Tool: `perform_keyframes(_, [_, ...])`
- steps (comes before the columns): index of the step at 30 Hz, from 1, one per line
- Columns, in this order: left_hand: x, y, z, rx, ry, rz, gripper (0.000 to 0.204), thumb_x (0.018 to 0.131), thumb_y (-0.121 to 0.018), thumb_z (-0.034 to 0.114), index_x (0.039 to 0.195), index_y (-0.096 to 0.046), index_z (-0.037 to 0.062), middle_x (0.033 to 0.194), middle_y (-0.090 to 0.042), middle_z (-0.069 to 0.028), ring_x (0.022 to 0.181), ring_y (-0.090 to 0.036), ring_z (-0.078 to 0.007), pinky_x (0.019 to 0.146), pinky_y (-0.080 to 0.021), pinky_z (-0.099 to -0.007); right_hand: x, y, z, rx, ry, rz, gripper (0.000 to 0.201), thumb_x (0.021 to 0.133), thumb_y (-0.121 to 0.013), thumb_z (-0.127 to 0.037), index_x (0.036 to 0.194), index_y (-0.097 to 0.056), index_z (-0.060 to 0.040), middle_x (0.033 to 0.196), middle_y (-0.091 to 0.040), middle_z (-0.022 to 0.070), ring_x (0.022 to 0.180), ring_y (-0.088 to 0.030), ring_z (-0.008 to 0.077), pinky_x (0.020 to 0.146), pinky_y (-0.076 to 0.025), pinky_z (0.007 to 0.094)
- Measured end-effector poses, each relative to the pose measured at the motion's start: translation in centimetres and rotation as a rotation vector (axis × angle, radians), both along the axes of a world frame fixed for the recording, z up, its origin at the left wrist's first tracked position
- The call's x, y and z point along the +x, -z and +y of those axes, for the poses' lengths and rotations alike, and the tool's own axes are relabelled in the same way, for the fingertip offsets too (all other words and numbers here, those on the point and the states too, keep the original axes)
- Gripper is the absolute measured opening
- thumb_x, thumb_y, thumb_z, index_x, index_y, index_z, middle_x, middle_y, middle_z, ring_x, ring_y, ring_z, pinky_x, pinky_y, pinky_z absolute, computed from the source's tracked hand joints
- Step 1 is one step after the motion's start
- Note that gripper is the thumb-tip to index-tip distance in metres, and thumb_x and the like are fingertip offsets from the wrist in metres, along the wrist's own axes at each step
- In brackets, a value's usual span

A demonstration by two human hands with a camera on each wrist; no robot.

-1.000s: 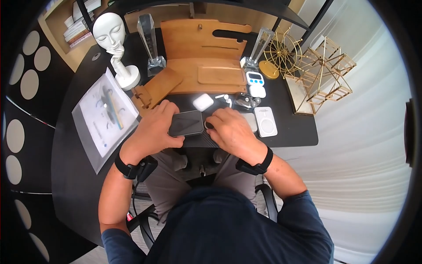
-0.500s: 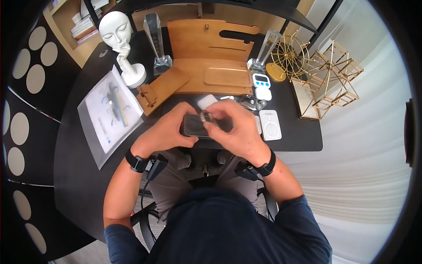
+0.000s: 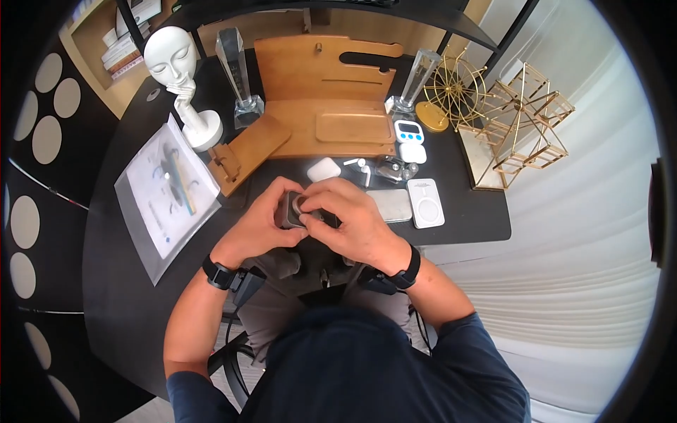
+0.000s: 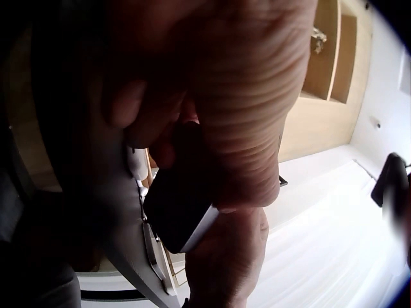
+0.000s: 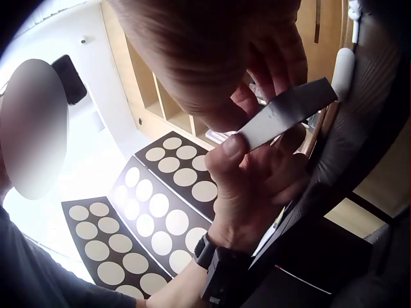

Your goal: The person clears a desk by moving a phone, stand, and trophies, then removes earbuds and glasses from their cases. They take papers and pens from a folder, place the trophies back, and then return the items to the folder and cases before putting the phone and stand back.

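Both hands are working together just above the near edge of the black desk point(image 3: 465, 211), in front of the seated person. The left hand point(image 3: 257, 224) is gripping a dark rectangular phone with a silver edge point(image 3: 290, 209), fingers curled round its left side; the left wrist view is showing the phone's point(image 4: 182, 212) corner wedged between the thumb and the curled fingers. The right hand point(image 3: 349, 220) is lying over the phone's right part, its fingers bent and its fingertips pressing on a small ring-shaped piece point(image 3: 299, 204) on the phone's face. Whether the fingers are pinching that piece or only pressing it cannot be told. In the right wrist view the phone's point(image 5: 286, 114) thin edge is being held between both hands.

On the desk just beyond the hands, a white earbud case point(image 3: 324, 169) and a loose white earbud point(image 3: 364, 168) are lying. To the right of the hands, a silver rectangular pack point(image 3: 390, 205) is resting beside a white charging pad with a ring mark point(image 3: 426, 203). A wooden desk organiser point(image 3: 331, 92) is standing farther back. A white sculpted head on a stand point(image 3: 176, 77) is standing at the far left.
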State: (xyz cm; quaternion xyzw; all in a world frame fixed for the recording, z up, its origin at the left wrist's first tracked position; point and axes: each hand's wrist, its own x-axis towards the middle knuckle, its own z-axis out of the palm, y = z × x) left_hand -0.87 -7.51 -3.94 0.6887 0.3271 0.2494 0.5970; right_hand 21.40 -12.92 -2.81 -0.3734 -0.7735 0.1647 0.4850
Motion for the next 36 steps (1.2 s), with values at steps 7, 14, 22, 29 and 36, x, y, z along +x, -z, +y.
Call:
perform_keyframes(7, [0.0, 1.0, 0.0, -0.168, 0.039, -0.243, 0.061, 0.088, -0.075, -0.001, 0.142, -0.05, 0.0104, 0.125, -0.056, 0.0009, 0.119, -0.056, -0.0087, 0.096, -0.05, -0.026, 0.2, 0.4, -0.9, -0.027, 0.023, -0.068, 0.023, 0.09, -0.078, -0.004, 0.114, -0.078, -0.0019, 0.118, -0.071, 0.0133, 0.105, -0.069, 0.034, 0.088, -0.058, 0.0425])
perform_keyframes(14, [0.6, 0.8, -0.6, -0.146, -0.056, -0.303, 0.059, 0.087, -0.072, 0.011, 0.142, -0.051, 0.0081, 0.121, -0.056, 0.0018, 0.114, -0.053, -0.0089, 0.102, -0.043, -0.026, -0.6, 1.3, -1.4, 0.05, 0.105, -0.058, 0.027, 0.089, -0.076, 0.003, 0.116, -0.076, 0.0015, 0.12, -0.07, 0.0153, 0.101, -0.07, 0.0353, 0.084, -0.059, 0.0425])
perform_keyframes(22, [1.8, 0.9, -1.7, -0.064, -0.276, -0.191, 0.041, 0.094, -0.054, 0.013, 0.134, -0.057, 0.0155, 0.1, -0.054, 0.0073, 0.08, -0.044, -0.0011, 0.061, -0.034, -0.0178, -2.7, 1.5, -2.2, 0.077, 0.19, -0.129, 0.032, 0.086, -0.076, 0.004, 0.118, -0.075, 0.0017, 0.114, -0.069, 0.0154, 0.098, -0.07, 0.0335, 0.08, -0.059, 0.0412])
perform_keyframes(29, [1.4, 0.7, -1.7, -0.234, -0.319, -0.348, 0.032, 0.096, -0.049, 0.015, 0.123, -0.064, 0.0074, 0.104, -0.061, 0.002, 0.091, -0.056, -0.0045, 0.072, -0.046, -0.0199, -2.6, 1.4, -1.8, 0.072, 0.219, -0.017, 0.037, 0.089, -0.079, -0.002, 0.125, -0.072, 0.0009, 0.113, -0.069, 0.0164, 0.094, -0.068, 0.0313, 0.078, -0.058, 0.0385])
perform_keyframes(36, [1.7, 0.1, -2.1, -0.038, -0.199, -0.32, 0.031, 0.095, -0.048, 0.011, 0.12, -0.064, 0.0048, 0.104, -0.064, -0.0004, 0.095, -0.059, -0.0077, 0.083, -0.048, -0.0234, -1.9, 1.0, -1.9, -0.563, 0.13, 0.271, 0.028, 0.099, -0.079, -0.018, 0.118, -0.073, 0.0012, 0.091, -0.073, 0.0096, 0.073, -0.064, 0.0134, 0.064, -0.052, 0.0303])
